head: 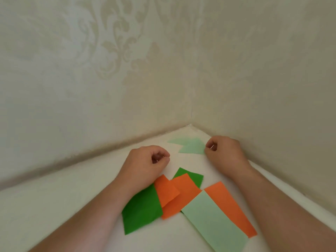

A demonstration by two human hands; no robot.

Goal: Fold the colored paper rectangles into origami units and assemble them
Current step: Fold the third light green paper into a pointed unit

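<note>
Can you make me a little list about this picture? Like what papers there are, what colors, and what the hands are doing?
surface: white table in a wall corner
flat papers: dark green, orange, light green, overlapping in a pile
far orange strip: orange strip under the light green one
folded pieces: pale green units near the corner
left hand: left hand, fingers curled, holding nothing visible
right hand: right hand, curled, touching the pale green units' edge; grip unclear
</note>
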